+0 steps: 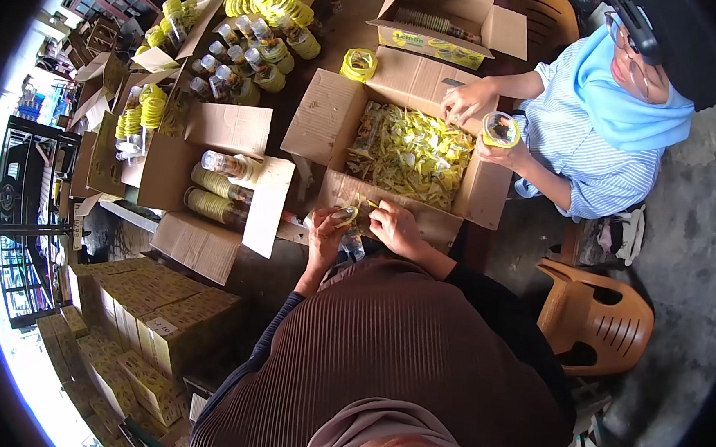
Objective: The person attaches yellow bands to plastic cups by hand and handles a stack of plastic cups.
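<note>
Near the front edge of an open cardboard box (473,185), my left hand (324,236) has its fingers wrapped round a clear cup with a yellow rim (345,216). Just to the right, my right hand (396,228) is closed, with thumb and fingertips pinched at a small yellow piece (371,204) beside the cup. Many yellow and white scraps (420,152) fill the box in front of both hands. The lower part of the cup is partly hidden by my left fingers.
Across the box, a co-worker (594,115) holds another yellow-rimmed cup (500,131). To the left lies an open carton (168,171) of stacked cups. More yellow-rimmed stacks (269,5) stand at the back. An orange chair (598,316) is at the right, printed cartons (148,309) at lower left.
</note>
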`<state>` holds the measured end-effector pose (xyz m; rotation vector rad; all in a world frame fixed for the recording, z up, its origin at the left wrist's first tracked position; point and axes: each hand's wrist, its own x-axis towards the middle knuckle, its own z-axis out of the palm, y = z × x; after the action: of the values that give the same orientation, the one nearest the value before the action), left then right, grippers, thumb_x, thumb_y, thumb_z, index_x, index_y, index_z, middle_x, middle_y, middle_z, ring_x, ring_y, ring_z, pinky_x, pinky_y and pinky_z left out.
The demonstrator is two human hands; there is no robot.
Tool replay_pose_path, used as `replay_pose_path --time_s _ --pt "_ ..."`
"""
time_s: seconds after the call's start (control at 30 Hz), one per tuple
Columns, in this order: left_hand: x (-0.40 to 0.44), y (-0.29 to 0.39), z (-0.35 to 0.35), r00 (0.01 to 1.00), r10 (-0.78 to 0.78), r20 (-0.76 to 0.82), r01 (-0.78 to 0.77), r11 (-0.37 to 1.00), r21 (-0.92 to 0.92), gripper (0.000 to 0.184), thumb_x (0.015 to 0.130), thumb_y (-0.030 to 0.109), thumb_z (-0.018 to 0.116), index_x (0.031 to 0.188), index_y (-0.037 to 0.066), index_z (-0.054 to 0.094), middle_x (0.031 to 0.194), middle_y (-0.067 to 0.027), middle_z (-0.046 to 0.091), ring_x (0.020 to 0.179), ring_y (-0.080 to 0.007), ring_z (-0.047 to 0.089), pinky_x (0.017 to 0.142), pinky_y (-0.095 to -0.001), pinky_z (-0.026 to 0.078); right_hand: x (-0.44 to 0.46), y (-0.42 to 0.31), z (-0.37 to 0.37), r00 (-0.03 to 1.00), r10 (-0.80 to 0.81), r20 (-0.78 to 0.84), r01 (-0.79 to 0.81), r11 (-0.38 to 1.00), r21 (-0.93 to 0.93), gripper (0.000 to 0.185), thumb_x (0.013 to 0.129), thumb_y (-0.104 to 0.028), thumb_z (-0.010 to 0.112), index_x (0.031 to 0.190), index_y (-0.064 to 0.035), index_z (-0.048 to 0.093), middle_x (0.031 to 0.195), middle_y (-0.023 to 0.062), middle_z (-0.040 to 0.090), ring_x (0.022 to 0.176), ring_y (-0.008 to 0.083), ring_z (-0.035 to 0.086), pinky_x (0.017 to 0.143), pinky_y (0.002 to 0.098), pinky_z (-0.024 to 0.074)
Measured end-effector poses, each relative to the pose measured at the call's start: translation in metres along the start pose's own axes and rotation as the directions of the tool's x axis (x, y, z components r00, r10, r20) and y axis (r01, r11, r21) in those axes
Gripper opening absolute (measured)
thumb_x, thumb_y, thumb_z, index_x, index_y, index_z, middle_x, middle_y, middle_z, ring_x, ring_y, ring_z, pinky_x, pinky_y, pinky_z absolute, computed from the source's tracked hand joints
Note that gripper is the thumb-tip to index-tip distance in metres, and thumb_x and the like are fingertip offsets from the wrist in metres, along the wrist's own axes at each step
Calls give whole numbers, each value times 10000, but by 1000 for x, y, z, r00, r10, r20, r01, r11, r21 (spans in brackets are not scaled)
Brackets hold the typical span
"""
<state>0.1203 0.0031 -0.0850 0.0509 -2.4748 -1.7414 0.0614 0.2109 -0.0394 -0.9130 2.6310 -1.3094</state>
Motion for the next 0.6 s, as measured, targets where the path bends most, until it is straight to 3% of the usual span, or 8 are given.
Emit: replay_pose_path --time_s 0.13,0.2,0.27,0.33,0.4,0.53,0.6 --pt "1 24 -3 1000 11 3 -11 1000 29 187 771 -72 713 900 33 629 1229 -111 506 1157 -248 546 870 -331 536 -2 15 12 997 -79 -14 79 997 -20 148 766 -97 668 772 -27 538 810 146 533 764 347 590 674 441 486" --pt "2 30 -4 1000 8 26 -10 998 62 203 751 -72 728 892 38 631 1231 -117 516 1155 -260 545 861 -337 535 0 22 16 999 -11 30 13 997 -77 128 761 -97 672 777 -29 565 830 132 555 752 343 597 678 436 493" --pt "3 28 -3 996 93 17 -94 992 88 245 707 -68 758 882 50 635 1227 -126 535 1158 -275 538 841 -339 531 -2 20 15 999 42 1 -42 998 -48 112 762 -97 672 791 -28 588 835 127 566 746 341 603 676 432 495" --pt "2 28 -3 997 70 22 -72 994 87 249 707 -63 769 882 53 635 1247 -124 511 1191 -267 520 877 -338 527 -1 16 12 995 94 -21 -95 995 -14 101 763 -96 673 804 -28 612 840 122 576 740 340 608 674 428 498" --pt "2 23 -1 997 72 -6 -72 996 -50 212 727 -17 784 869 31 635 1292 -134 461 1202 -275 529 871 -359 529 -1 16 7 982 168 -91 -163 985 64 98 779 -106 662 829 -24 644 843 121 590 736 338 619 670 429 498" --pt "2 22 -5 993 117 -26 -116 993 35 218 720 -23 793 864 20 636 1312 -140 426 1236 -275 506 908 -350 529 -3 13 5 981 188 -46 -188 982 -3 102 802 -133 648 835 -36 652 829 114 582 758 323 619 678 426 500" --pt "3 23 -6 997 3 -78 -13 992 -125 222 719 -20 800 865 4 635 1309 -136 414 1255 -271 488 932 -335 533 -2 16 7 992 120 -23 -121 991 -50 89 804 -127 643 821 -40 645 824 111 578 765 318 618 678 424 502"
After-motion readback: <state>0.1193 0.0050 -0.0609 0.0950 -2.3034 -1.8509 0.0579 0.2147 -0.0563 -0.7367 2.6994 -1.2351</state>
